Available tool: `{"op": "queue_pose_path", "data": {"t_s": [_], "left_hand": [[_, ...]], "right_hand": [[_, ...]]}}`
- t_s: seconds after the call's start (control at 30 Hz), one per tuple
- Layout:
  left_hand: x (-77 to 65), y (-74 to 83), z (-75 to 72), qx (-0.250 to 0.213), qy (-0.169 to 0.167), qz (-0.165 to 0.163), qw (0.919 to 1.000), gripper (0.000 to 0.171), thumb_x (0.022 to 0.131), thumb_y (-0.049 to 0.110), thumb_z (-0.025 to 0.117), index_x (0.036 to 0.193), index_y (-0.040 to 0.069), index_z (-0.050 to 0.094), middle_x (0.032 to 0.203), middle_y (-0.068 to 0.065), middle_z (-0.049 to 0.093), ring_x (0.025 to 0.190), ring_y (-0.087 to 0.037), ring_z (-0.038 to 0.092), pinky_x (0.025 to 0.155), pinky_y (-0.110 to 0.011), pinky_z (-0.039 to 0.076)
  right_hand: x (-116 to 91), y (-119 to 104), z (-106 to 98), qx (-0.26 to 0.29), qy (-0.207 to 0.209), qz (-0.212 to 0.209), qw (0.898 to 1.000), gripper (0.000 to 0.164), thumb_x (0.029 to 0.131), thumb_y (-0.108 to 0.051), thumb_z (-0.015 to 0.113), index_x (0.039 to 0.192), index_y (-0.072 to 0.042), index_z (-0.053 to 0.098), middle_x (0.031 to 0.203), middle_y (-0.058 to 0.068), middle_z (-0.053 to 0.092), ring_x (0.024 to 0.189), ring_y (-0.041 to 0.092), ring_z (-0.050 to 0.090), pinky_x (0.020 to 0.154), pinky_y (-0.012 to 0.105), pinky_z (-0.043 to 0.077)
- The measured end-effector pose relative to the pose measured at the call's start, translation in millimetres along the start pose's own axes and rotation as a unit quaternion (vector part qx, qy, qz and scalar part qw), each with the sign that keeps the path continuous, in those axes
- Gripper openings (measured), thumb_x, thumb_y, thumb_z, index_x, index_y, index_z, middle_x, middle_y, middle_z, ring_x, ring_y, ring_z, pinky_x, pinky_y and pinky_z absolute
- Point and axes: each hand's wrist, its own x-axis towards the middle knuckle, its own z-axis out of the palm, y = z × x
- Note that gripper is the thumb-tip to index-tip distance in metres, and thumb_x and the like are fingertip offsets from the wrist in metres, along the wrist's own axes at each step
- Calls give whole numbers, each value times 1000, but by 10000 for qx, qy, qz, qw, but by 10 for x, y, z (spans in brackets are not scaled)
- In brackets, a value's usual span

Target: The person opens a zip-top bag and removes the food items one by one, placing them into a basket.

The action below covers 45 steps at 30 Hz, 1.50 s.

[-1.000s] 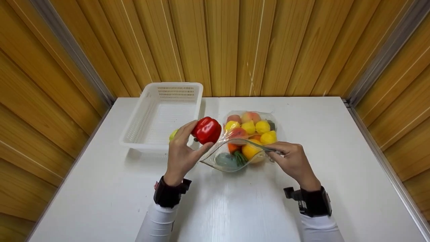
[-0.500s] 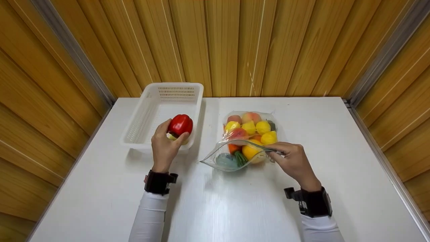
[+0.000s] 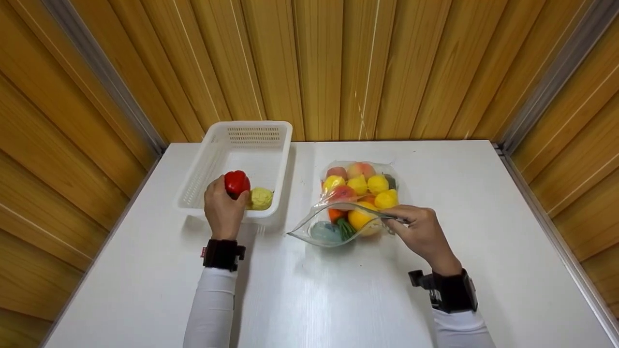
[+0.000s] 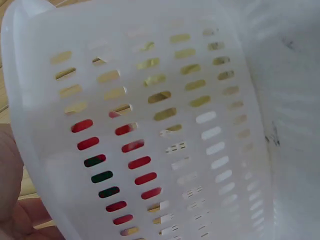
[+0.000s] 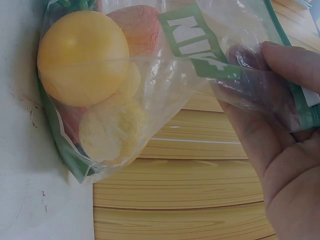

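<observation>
My left hand (image 3: 224,210) reaches over the front wall of the white basket (image 3: 255,131) and grips a red bell pepper (image 3: 237,183) inside it. In the left wrist view, red and the green stem show through the wall's slots. Beside the pepper lies a pale yellow-green, wrinkled vegetable (image 3: 261,198). My right hand (image 3: 424,234) pinches the rim of a clear zip bag (image 3: 304,231) between thumb and fingers, and the bag's mouth gapes towards me. Inside are an orange (image 3: 361,216), several yellow lemons (image 3: 358,184), peach-like fruit (image 3: 361,169) and green stalks (image 3: 345,229).
The white table (image 3: 333,299) ends at a wood-panelled wall (image 3: 338,72) at the back, with more panels on both sides. The basket stands at the back left, and the bag lies to its right with a strip of tabletop between them.
My left hand has carried the bell pepper leftward from beside the bag's mouth into the basket, uncovering the yellow-green vegetable. My right hand keeps its hold on the bag.
</observation>
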Motion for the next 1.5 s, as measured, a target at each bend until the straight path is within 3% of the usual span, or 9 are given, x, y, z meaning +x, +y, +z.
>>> {"op": "queue_pose_path", "data": {"t_s": [0.33,0.57,0.73,0.97,1.27,1.4,1.5], "left_hand": [[71,-36,-27,835,-474,-477,9942,43,82,11,80,117,-10,68,110,-30,65,105,-46,62,88,-57,53],[137,0,-65,1487,-1218,-660,9791,37,83,17,74,108,-10,68,102,-29,67,96,-44,65,81,-55,55],[150,12,-76,1615,-1580,-617,9722,27,89,19,66,95,-7,68,95,-25,69,88,-41,67,75,-53,54],[128,-24,-68,1455,-1272,-273,9808,26,94,12,58,84,-10,68,91,-29,68,88,-48,67,75,-58,53],[107,3,-78,1500,-1094,-43,9826,25,94,8,59,81,-12,67,87,-30,64,84,-50,65,73,-59,53],[33,129,-112,1215,-774,336,9890,21,92,6,62,84,-12,69,87,-30,65,84,-49,65,73,-58,53],[-72,336,-162,781,-535,830,9920,19,89,5,66,94,-12,73,92,-29,67,87,-47,66,75,-57,55]], "right_hand": [[-3,-6,-4,17,8,-93,10000,22,82,13,78,101,2,81,93,7,79,77,4,68,73,9,52],[-1,6,1,-62,27,-63,10000,22,80,14,78,99,3,81,90,6,79,74,3,66,71,9,51],[-5,9,-2,-104,53,-98,9999,23,79,15,78,98,3,81,90,8,79,74,3,66,70,9,51],[-12,12,0,-40,35,-120,9999,22,80,15,78,99,4,80,89,7,78,73,3,65,70,9,51],[-9,13,12,-36,44,-172,9998,23,79,15,78,99,4,80,89,8,79,72,3,65,69,9,50],[-1,11,11,-6,25,-179,9998,22,80,15,78,99,3,80,90,8,79,73,3,66,69,10,51],[3,6,11,75,16,-145,9999,22,81,15,78,99,3,81,91,8,79,75,3,67,70,10,52]]}}
